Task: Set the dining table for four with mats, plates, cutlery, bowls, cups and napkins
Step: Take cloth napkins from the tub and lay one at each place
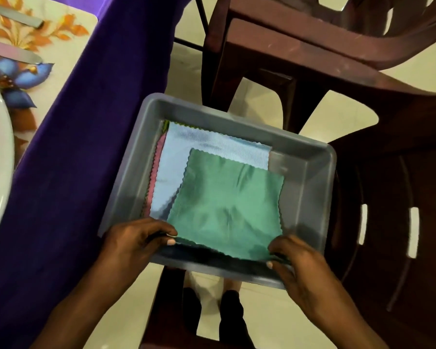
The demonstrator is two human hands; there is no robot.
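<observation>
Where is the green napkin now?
In the head view the green napkin lies topmost in the grey tub, both hands pinching its near edge.

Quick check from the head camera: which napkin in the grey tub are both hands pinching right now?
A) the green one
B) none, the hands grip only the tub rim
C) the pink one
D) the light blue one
A: the left hand and right hand each pinch a near corner of the green napkin, which lies on top of the light blue napkin in the grey tub.
</observation>
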